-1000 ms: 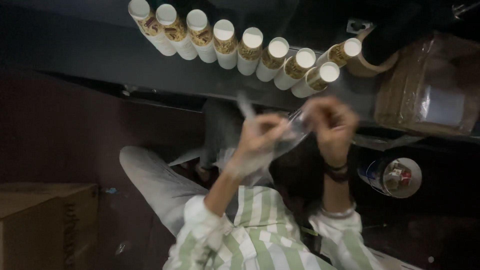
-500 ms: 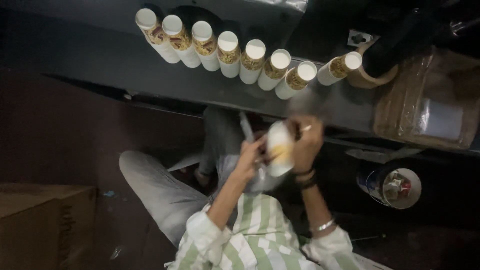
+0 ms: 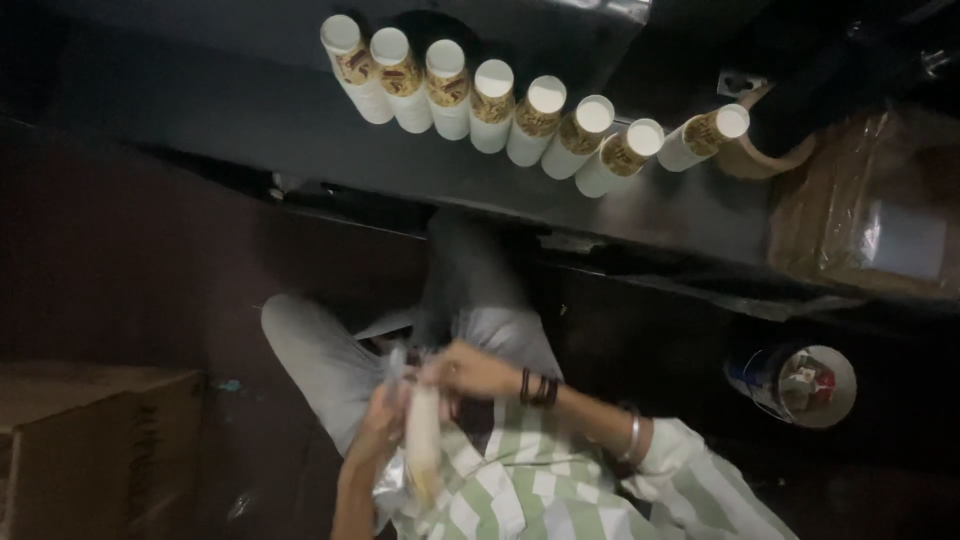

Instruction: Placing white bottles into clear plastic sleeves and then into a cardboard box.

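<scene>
The person held a white bottle low over the lap, well below the row of bottles on the dark worktop. The left hand was closed around the bottle with a crinkled clear wrapper against it. The right hand pinched at the bottle's top. In that dim, blurred view the thin film could probably tear or slide off, or the smooth bottle slip from the wrapped grip onto the floor.

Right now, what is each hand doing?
Left hand: closed around the white bottle in its clear plastic wrap.
Right hand: fingers pinched at the bottle's top.
</scene>
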